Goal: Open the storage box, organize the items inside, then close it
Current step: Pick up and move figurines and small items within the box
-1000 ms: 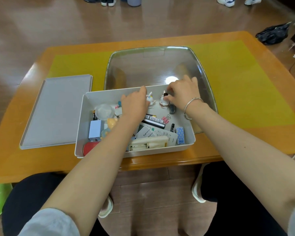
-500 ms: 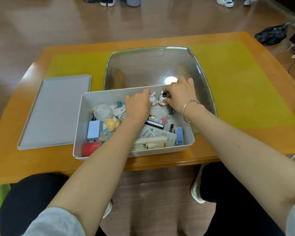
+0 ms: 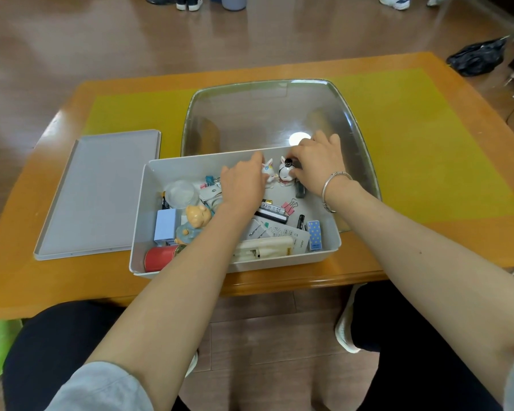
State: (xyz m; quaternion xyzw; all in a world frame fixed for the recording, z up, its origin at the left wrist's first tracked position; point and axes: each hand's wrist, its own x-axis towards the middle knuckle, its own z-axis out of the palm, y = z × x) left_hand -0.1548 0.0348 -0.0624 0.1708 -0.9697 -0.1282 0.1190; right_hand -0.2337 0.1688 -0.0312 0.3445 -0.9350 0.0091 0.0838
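White storage box (image 3: 137,221), printed card (image 3: 288,234), writing unreadable

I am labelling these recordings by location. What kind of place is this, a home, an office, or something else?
Probably an indoor room set up for recording, though I cannot be sure. A low wooden table stands on a wood floor, other people's shoes are nearby, and the storage box holds mixed household odds and ends.

Orange wooden table (image 3: 472,241) with yellow-green mat (image 3: 428,149); glossy brown plank floor (image 3: 72,34); dark bag (image 3: 476,56), possibly plastic, far right.
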